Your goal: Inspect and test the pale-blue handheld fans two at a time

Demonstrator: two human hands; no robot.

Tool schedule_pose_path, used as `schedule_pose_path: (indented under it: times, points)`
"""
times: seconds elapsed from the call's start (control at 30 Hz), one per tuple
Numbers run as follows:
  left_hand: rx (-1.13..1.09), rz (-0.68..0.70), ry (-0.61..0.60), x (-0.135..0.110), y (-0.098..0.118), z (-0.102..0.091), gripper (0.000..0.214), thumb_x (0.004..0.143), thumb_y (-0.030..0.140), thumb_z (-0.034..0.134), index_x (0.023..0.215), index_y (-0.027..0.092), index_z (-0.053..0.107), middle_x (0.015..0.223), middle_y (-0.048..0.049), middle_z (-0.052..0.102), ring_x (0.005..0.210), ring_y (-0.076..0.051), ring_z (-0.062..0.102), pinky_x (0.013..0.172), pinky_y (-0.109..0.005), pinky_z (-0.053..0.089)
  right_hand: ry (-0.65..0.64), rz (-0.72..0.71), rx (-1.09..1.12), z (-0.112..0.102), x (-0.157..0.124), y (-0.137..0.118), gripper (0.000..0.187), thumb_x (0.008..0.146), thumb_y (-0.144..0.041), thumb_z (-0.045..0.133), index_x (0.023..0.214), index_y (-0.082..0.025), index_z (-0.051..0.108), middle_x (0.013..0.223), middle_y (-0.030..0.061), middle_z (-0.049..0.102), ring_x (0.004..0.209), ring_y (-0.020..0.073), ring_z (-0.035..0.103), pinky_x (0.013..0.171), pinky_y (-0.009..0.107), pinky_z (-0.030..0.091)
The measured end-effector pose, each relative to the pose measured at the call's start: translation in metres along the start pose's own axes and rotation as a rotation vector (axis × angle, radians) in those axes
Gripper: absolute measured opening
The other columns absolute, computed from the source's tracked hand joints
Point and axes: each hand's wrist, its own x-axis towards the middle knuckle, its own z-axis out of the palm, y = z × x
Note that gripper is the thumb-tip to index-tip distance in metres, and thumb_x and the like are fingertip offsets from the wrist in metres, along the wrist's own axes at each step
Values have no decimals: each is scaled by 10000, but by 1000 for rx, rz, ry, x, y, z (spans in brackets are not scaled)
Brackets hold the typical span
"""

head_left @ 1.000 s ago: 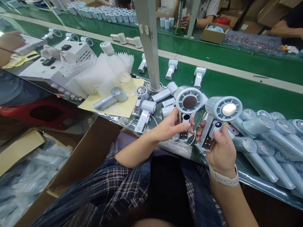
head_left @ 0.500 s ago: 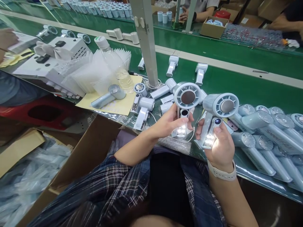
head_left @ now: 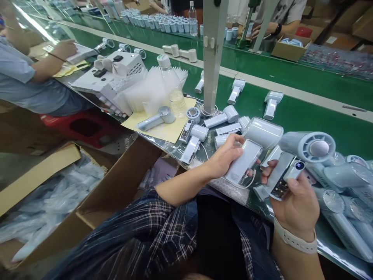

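My left hand [head_left: 225, 157] is closed round the handle of a light blue handheld fan [head_left: 264, 133], whose plain glossy side faces me. In my right hand [head_left: 300, 204] is a second handheld fan [head_left: 316, 147], its round grille and silver centre turned towards me. The small display on its handle reads 20, and a dark strip shows below it. The two fan heads are close together. A white cable [head_left: 251, 182] hangs by the left fan. Several more fans, such as one near the post [head_left: 223, 116], lie just beyond my left hand.
Bagged fans [head_left: 346, 217] are piled at the right. A clear bottle [head_left: 176, 93] and a fan [head_left: 157, 118] rest on yellow paper [head_left: 136, 120]. A metal post [head_left: 214, 58] rises from the bench. An open carton [head_left: 122, 186] with plastic bags is at lower left. A co-worker's arm [head_left: 49, 64] is at left.
The left fan has been turned so its grille faces away and its plain side shows. The bright light on the right fan's handle is gone. The view has shifted left.
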Motion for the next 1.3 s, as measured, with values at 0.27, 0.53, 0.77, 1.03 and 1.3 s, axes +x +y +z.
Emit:
schedule_pose_path:
  times: [0.27,0.53,0.77,1.03,1.3]
  points:
    - [53,20,-23,-20,23,15,547,961,615,754,1191,264,403,975,-21,750,746,-212,792,667,-324,636,-14,50,69,17,-13,-12,414,994,-645,687,1070,-279,865,1020,83,852,776,254,779,708,425,695]
    - [35,26,-20,-34,42,30,537,954,584,792,1179,283,408,945,4,755,776,-198,779,698,-316,629,3,73,117,22,-30,-21,453,913,-646,813,1183,-284,849,1144,79,875,939,316,852,739,470,747]
    - [-32,-66,-43,-22,34,32,693,787,582,935,1247,206,579,1104,-108,754,1037,-278,766,897,-382,612,26,27,46,19,-26,-17,316,1014,-566,718,1080,-288,852,1050,70,868,886,305,836,756,487,718]
    - [-278,-231,-95,-6,20,29,547,735,483,970,1061,174,657,822,-13,642,700,-142,634,681,-290,538,-63,78,36,19,-24,-21,303,1058,-508,623,1135,-297,826,1102,80,830,951,327,807,860,577,702]
    - [-376,-174,-64,2,19,24,515,754,564,845,1025,140,739,872,-35,680,671,-158,656,667,-321,526,-56,131,47,15,-24,-21,494,781,-214,897,1253,-303,781,1309,63,806,1231,280,755,1055,454,649]
